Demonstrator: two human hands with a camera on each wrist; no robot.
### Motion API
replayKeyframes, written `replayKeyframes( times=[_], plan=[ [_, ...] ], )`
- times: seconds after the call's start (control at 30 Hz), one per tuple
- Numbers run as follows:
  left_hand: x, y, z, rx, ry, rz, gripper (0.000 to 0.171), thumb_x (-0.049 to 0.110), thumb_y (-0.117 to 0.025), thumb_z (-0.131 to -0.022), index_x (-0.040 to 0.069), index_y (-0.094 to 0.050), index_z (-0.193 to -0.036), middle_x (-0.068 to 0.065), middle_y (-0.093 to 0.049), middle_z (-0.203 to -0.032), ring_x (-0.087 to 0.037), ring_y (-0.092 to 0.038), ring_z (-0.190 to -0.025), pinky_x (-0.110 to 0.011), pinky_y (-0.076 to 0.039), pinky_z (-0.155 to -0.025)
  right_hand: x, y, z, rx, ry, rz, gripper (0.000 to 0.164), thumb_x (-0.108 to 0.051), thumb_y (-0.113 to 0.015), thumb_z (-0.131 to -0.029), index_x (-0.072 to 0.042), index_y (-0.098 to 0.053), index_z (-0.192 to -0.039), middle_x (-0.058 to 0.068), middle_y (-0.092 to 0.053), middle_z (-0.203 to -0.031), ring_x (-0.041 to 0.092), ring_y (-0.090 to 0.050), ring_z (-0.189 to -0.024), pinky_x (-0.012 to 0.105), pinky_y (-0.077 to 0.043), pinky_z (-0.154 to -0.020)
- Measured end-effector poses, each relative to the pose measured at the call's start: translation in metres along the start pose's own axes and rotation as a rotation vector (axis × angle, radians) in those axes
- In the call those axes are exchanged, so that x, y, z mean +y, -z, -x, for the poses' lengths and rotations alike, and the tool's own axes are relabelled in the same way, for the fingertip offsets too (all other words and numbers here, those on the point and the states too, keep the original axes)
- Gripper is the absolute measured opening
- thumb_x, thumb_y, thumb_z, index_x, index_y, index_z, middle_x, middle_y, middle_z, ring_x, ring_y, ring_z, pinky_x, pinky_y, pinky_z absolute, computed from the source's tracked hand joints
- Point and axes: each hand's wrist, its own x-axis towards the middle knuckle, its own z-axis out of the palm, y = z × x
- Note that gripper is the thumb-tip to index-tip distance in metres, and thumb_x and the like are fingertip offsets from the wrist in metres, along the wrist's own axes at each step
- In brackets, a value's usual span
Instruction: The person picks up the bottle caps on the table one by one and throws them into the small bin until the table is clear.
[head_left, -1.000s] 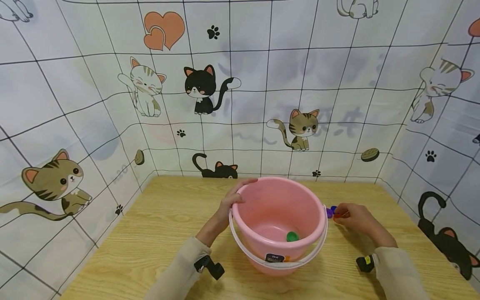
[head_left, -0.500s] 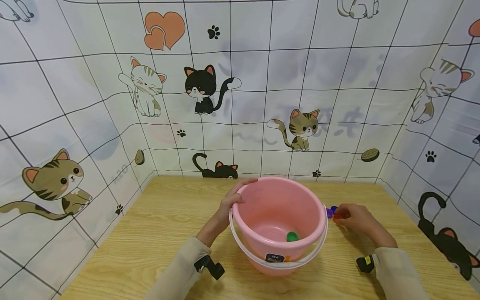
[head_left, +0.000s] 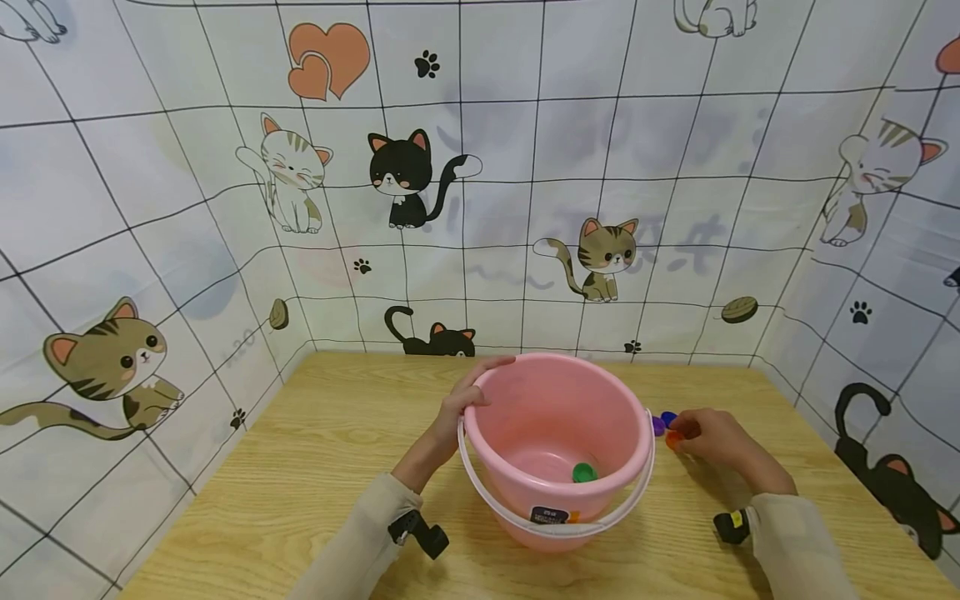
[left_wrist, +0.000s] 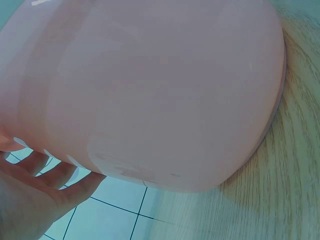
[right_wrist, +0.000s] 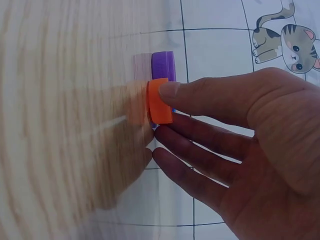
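Observation:
A pink bucket (head_left: 555,400) with a white handle stands on the table. My left hand (head_left: 453,408) grips its left rim, thumb over the inside; the left wrist view shows several fingers along the bucket's outer wall (left_wrist: 165,90). One green bottle cap (head_left: 584,473) lies at the bottom of the bucket. To the right of the bucket, my right hand (head_left: 716,437) pinches an orange bottle cap (right_wrist: 160,107) standing on the tabletop, thumb tip against its edge. Close behind the orange cap are a purple bottle cap (right_wrist: 163,65) and a blue cap (head_left: 668,418).
The wooden table (head_left: 322,467) reaches back to a white, cat-printed cloth wall (head_left: 510,208) that also runs along both sides. The bucket's white handle (head_left: 555,530) hangs down at the front, over a dark label (head_left: 550,515).
The orange cap has tipped slightly under my right fingertips, and that hand has barely shifted. My left hand and the bucket stay where they were.

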Motion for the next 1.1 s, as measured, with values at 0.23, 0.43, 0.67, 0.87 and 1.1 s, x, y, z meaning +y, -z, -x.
replayKeyframes(
  times=[0.23,0.43,0.67,0.87,1.1],
  plan=[
    [-0.0006,-0.0006,0.0001,0.007,-0.004,-0.001,0.074,0.012,-0.039,-0.082,0.017,-0.043,-0.155,-0.021,-0.047,-0.151,-0.034,-0.055,-0.119,-0.033,-0.056,-0.086,0.0037,-0.0018,0.0001,-0.009,0.0,-0.006,0.031,-0.018,-0.08,-0.083,0.002,-0.074,-0.106,0.008,-0.074,-0.096,0.019,-0.065,-0.087,0.037,-0.056,-0.075],
    [-0.0014,-0.0002,-0.0006,0.003,-0.004,-0.007,0.074,0.013,-0.039,-0.082,0.016,-0.042,-0.156,-0.023,-0.046,-0.151,-0.035,-0.055,-0.119,-0.033,-0.056,-0.086,0.0035,-0.0013,0.0003,-0.008,0.012,-0.002,0.034,-0.019,-0.082,-0.081,0.002,-0.074,-0.106,0.007,-0.075,-0.096,0.018,-0.065,-0.087,0.034,-0.056,-0.075],
    [-0.0009,-0.0002,-0.0007,-0.003,-0.008,0.003,0.074,0.013,-0.04,-0.082,0.016,-0.042,-0.156,-0.023,-0.046,-0.151,-0.035,-0.055,-0.119,-0.033,-0.056,-0.087,0.0009,0.0014,0.001,-0.03,-0.004,-0.024,0.04,-0.018,-0.082,-0.083,0.007,-0.072,-0.112,0.012,-0.074,-0.099,0.022,-0.067,-0.089,0.036,-0.057,-0.077],
    [-0.0014,-0.0001,-0.0007,-0.001,-0.007,-0.007,0.073,0.013,-0.039,-0.083,0.016,-0.042,-0.156,-0.022,-0.046,-0.15,-0.038,-0.056,-0.117,-0.035,-0.056,-0.084,0.0014,0.0017,0.0008,-0.038,-0.021,-0.035,0.043,-0.018,-0.082,-0.082,0.008,-0.071,-0.114,0.013,-0.074,-0.1,0.023,-0.067,-0.09,0.037,-0.057,-0.078],
    [-0.0017,0.0005,-0.0006,-0.005,-0.005,-0.015,0.074,0.013,-0.039,-0.082,0.016,-0.042,-0.156,-0.023,-0.046,-0.151,-0.037,-0.055,-0.118,-0.034,-0.056,-0.086,0.0029,0.0,-0.0012,-0.033,-0.006,-0.017,0.04,-0.014,-0.083,-0.078,0.007,-0.072,-0.11,0.011,-0.074,-0.098,0.022,-0.065,-0.088,0.039,-0.057,-0.077]
  ],
)
